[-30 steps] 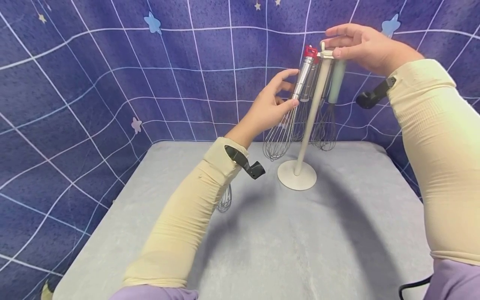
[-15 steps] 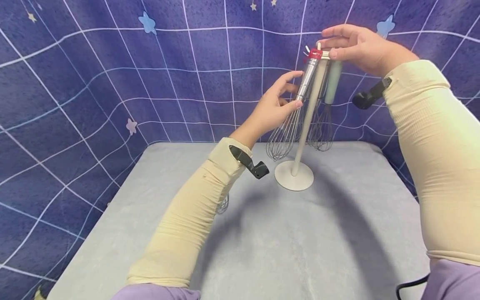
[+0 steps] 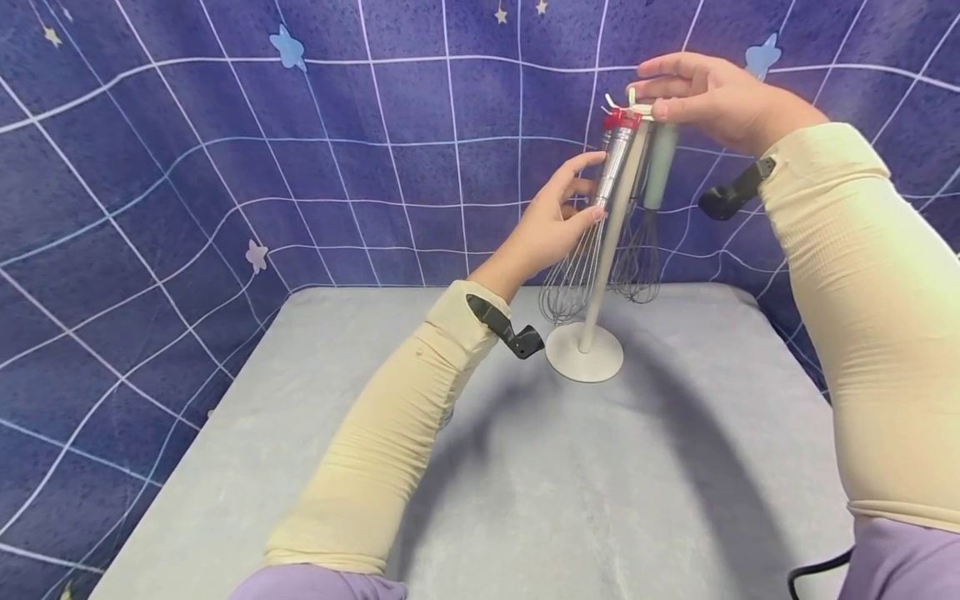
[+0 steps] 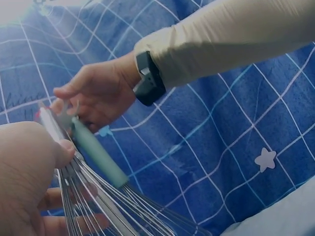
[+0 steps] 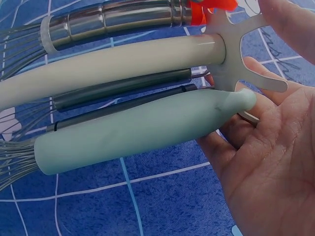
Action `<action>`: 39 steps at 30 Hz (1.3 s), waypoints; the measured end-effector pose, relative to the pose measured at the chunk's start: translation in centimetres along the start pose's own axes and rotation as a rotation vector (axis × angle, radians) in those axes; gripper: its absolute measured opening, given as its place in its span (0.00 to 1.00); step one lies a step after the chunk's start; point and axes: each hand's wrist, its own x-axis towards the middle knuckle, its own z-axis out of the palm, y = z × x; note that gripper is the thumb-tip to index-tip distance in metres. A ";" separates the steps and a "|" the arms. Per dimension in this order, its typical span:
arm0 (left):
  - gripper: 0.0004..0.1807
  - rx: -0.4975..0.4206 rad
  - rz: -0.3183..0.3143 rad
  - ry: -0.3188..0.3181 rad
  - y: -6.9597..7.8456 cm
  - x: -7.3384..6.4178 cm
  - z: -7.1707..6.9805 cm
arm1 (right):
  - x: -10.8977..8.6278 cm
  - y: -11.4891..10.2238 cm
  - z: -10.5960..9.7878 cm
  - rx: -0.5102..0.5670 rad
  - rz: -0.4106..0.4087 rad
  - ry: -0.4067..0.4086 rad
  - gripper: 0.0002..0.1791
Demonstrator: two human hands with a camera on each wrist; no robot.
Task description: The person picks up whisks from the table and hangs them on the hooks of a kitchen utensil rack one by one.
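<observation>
My left hand [image 3: 551,218] pinches a balloon whisk [image 3: 617,162] by its silver handle, thumb in front, wires hanging down. The whisk's red end [image 3: 622,119] is against the hooks atop a cream whisk stand [image 3: 611,242]; I cannot tell whether its loop sits over a hook. My right hand [image 3: 720,100] holds the hooked top [image 5: 229,54] of the stand between thumb and fingers. From the hooks hang a mint-handled whisk [image 5: 138,130] and black-handled whisks [image 5: 125,88]. Beside the held whisk, another silver handle partly shows in the head view.
The stand's round base [image 3: 583,367] rests on a grey-covered table [image 3: 600,467]. A whisk [image 3: 447,417] lies on it, mostly hidden behind my left forearm. A blue gridded curtain [image 3: 420,167] hangs behind. A black cable [image 3: 817,567] runs at the lower right.
My left hand has moved slightly right and down, bringing the silver-handled whisk closer to the stand's pole. The red end now sits lower, below the hooks' tips. My right hand keeps its hold.
</observation>
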 end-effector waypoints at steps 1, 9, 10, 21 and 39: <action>0.34 -0.007 -0.003 0.004 -0.2 0.0 0.1 | 0.0 0.0 0.0 -0.016 0.002 0.000 0.31; 0.36 0.041 0.035 -0.004 -2.1 -0.4 0.7 | 0.1 0.3 0.0 0.055 -0.004 0.006 0.30; 0.36 0.051 0.034 -0.012 -2.3 -0.6 0.6 | 0.1 0.3 0.1 0.063 -0.004 0.007 0.30; 0.39 0.106 -0.052 -0.048 -6.6 -3.3 0.3 | 0.6 -0.1 -0.2 -0.030 0.021 -0.021 0.30; 0.44 0.100 -0.282 -0.070 -12.0 -7.9 -2.4 | 1.3 -1.5 -1.4 -0.298 0.158 -0.118 0.38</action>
